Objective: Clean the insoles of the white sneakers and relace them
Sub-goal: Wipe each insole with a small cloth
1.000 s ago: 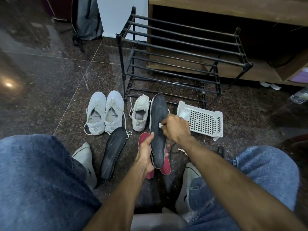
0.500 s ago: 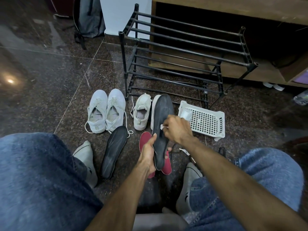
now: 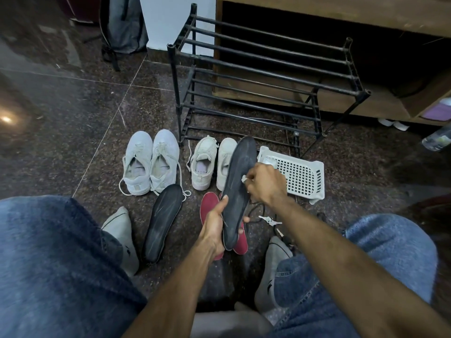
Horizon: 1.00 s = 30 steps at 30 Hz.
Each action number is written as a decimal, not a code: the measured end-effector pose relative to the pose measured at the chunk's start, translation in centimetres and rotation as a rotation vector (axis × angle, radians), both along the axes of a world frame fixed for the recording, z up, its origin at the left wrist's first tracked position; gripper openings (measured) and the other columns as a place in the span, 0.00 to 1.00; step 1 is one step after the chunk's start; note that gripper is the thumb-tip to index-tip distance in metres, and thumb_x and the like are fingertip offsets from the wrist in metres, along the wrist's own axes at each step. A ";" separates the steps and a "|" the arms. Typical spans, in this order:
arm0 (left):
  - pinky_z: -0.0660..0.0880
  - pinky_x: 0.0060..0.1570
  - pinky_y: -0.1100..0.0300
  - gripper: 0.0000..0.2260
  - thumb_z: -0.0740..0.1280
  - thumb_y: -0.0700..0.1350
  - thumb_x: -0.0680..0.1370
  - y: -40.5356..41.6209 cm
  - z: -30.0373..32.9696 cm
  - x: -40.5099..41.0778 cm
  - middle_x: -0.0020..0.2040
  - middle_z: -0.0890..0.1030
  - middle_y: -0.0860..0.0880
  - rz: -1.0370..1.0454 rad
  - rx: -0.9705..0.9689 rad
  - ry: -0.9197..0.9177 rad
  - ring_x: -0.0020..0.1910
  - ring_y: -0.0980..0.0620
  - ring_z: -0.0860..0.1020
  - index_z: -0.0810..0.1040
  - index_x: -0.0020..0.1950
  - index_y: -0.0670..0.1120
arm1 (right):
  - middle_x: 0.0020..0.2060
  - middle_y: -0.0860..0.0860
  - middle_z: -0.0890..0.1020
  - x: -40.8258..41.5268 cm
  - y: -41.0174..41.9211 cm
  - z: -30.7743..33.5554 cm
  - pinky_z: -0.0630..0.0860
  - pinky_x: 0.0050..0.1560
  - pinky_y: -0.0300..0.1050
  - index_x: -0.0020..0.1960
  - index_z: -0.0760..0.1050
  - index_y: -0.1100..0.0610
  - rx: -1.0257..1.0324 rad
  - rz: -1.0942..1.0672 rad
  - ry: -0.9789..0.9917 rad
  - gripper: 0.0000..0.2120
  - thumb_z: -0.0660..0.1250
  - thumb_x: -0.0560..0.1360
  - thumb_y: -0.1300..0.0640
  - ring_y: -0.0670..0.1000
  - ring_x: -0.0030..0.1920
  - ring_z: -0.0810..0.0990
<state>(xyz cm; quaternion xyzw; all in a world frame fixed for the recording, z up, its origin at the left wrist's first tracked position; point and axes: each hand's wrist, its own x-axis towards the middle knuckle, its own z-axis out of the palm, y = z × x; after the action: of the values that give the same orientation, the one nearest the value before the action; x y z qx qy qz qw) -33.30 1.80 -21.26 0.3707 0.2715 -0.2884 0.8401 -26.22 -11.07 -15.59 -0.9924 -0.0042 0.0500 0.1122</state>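
Between my knees, above the floor, my left hand [image 3: 214, 230] grips the heel end of a dark insole [image 3: 238, 189], thumb up along its near edge and fingers curled round behind it, so the insole stands tilted with its toe pointing away from me. My right hand [image 3: 264, 185] pinches a small white wipe [image 3: 244, 178] against the insole's upper surface, fingers bunched tight on it.

Under the held insole lie two red insoles [image 3: 210, 206], partly hidden by my hand. Just to their left a second dark insole [image 3: 163, 222] rests flat on the granite floor [image 3: 61, 123], its toe close to the loose lace of the larger white sneakers [image 3: 151, 162], which stand side by side with toes away from me. A smaller pair of white sneakers [image 3: 205, 162] sits to their right; the far one is partly covered by the raised insole.

Beyond my right hand a white plastic basket [image 3: 300, 175] lies on the floor, and behind it stands a black shoe rack [image 3: 268, 76] against a wooden cabinet [image 3: 341, 13]. A dark cord and a small pale scrap lie near my right foot. My grey-socked feet [image 3: 122, 235] and denim-clad knees [image 3: 48, 264] frame the nearer view.
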 end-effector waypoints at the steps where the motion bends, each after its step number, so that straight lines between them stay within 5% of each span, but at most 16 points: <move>1: 0.71 0.24 0.59 0.22 0.64 0.56 0.76 0.1 0.1 0.1 0.40 0.81 0.38 -0.004 -0.004 -0.017 0.34 0.44 0.73 0.80 0.56 0.37 | 0.51 0.50 0.83 0.4 -0.3 0.1 0.75 0.50 0.45 0.50 0.83 0.50 0.021 -0.046 -0.002 0.07 0.67 0.74 0.54 0.55 0.50 0.81; 8: 0.68 0.27 0.58 0.19 0.60 0.54 0.81 -0.3 -0.3 -0.2 0.34 0.80 0.42 -0.012 0.026 -0.005 0.29 0.48 0.74 0.80 0.54 0.40 | 0.48 0.47 0.80 -4.1 1.0 -0.6 0.77 0.50 0.45 0.53 0.81 0.53 0.041 0.262 0.095 0.08 0.65 0.77 0.54 0.50 0.47 0.80; 15: 0.71 0.24 0.60 0.23 0.64 0.56 0.77 0.1 0.5 -0.3 0.41 0.81 0.38 -0.034 -0.029 0.008 0.32 0.44 0.77 0.78 0.59 0.36 | 0.50 0.50 0.83 0.6 -0.5 -0.4 0.74 0.47 0.44 0.50 0.83 0.51 0.046 -0.063 -0.020 0.07 0.67 0.75 0.53 0.55 0.49 0.81; 19: 0.71 0.25 0.60 0.22 0.62 0.55 0.78 0.5 0.6 0.2 0.41 0.83 0.39 -0.036 -0.008 0.006 0.31 0.45 0.79 0.78 0.58 0.37 | 0.46 0.45 0.81 -1.0 -0.1 -0.1 0.71 0.45 0.40 0.51 0.83 0.53 0.179 0.015 0.028 0.07 0.69 0.75 0.54 0.49 0.45 0.79; 23: 0.77 0.37 0.54 0.18 0.62 0.53 0.79 0.4 0.4 -0.2 0.44 0.84 0.40 -0.026 0.005 0.010 0.36 0.45 0.82 0.80 0.56 0.39 | 0.43 0.41 0.78 -2.7 0.4 -0.1 0.75 0.46 0.43 0.48 0.83 0.50 0.213 0.188 0.082 0.05 0.70 0.75 0.52 0.46 0.43 0.78; 27: 0.76 0.55 0.45 0.17 0.64 0.45 0.75 0.7 0.7 0.1 0.52 0.82 0.37 0.032 -0.107 0.000 0.47 0.41 0.81 0.79 0.60 0.38 | 0.43 0.43 0.77 -2.7 -0.1 0.0 0.74 0.46 0.45 0.43 0.83 0.49 0.323 0.099 0.093 0.02 0.73 0.72 0.52 0.46 0.44 0.76; 30: 0.79 0.50 0.48 0.16 0.61 0.43 0.74 1.1 1.0 0.2 0.48 0.83 0.38 0.040 -0.175 -0.067 0.45 0.42 0.81 0.83 0.54 0.38 | 0.41 0.42 0.77 -3.5 0.6 -0.2 0.79 0.47 0.54 0.43 0.84 0.51 0.456 0.122 0.229 0.02 0.75 0.70 0.55 0.47 0.45 0.79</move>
<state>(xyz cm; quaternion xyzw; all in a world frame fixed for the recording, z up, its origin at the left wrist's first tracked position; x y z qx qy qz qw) -33.13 2.87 -20.25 0.2997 0.2244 -0.2818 0.8834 -29.73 -10.49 -15.76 -0.9272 -0.0625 0.1665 0.3296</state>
